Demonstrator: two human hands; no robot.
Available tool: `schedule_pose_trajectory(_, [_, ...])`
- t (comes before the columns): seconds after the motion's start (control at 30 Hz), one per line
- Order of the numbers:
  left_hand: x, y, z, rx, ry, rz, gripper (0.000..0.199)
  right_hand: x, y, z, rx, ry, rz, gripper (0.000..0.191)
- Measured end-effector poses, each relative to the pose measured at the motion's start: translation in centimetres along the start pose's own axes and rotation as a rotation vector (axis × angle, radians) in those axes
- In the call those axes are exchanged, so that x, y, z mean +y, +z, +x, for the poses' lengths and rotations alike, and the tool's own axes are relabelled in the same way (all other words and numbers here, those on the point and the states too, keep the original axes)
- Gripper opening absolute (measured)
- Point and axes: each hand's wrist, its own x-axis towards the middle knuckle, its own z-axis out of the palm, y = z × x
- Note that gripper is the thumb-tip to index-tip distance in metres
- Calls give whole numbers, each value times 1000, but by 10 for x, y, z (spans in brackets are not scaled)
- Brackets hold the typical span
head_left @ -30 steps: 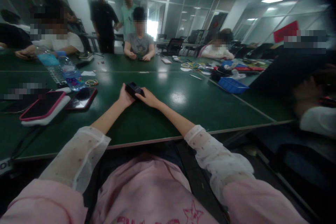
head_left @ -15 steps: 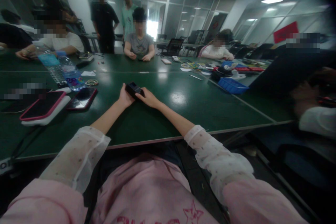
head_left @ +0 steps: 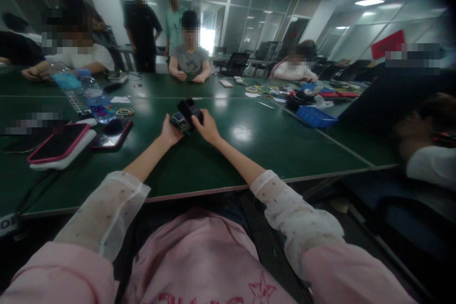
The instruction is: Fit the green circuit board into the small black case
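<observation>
Over the green table (head_left: 249, 156), my left hand (head_left: 170, 131) holds a small circuit board with a screen (head_left: 181, 122). My right hand (head_left: 207, 127) grips a black cover (head_left: 188, 108), tilted up beside the board and partly over it. The two parts are close together; whether they still touch at the right edge is hard to tell. My right fingers hide part of the cover.
Left of my hands lie a dark phone with a red edge (head_left: 112, 134), a pink-rimmed phone (head_left: 59, 143) and water bottles (head_left: 97, 99). Right, a blue tray (head_left: 316, 117) stands near cables. People sit around the table.
The black cover has come up off the device and tilted, with my right hand rising slightly to the right. The board's screen and green edge now show in my left hand.
</observation>
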Motion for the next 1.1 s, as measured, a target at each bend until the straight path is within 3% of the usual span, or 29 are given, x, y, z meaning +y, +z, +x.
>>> schedule_pose_trajectory(0.23, [0,2,-4,-56,-13,-9,66,12,-8,5,124,131,63,63])
schedule_pose_trajectory(1.1, [0,-4,3,-78,-21,20,67,14,-1,2,39,112,57,59])
